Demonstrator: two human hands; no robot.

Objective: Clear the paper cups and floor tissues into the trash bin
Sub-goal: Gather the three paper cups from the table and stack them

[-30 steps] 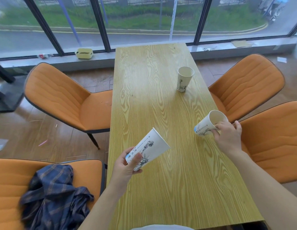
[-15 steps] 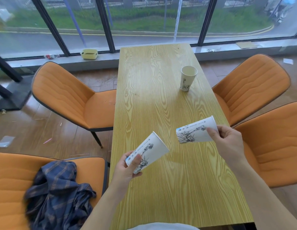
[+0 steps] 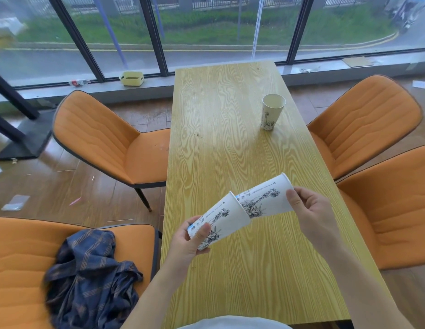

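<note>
Paper cups number three: left hand [image 3: 188,241] grips one [image 3: 221,220], right hand [image 3: 312,211] pinches another [image 3: 266,200] nested into it; third cup [image 3: 271,112] upright on counter [image 3: 218,143].

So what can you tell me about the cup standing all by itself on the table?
The lone paper cup is white with a cream inside and a dark line drawing, seemingly a statue with a raised torch, printed low on its side. It looks like thin paper with a rolled rim. It stands upright, mouth up, and looks empty. It sits on the yellow wood-grain table, towards the far right edge, near an orange chair. Only the tabletop touches it; no hand is near it.
</note>
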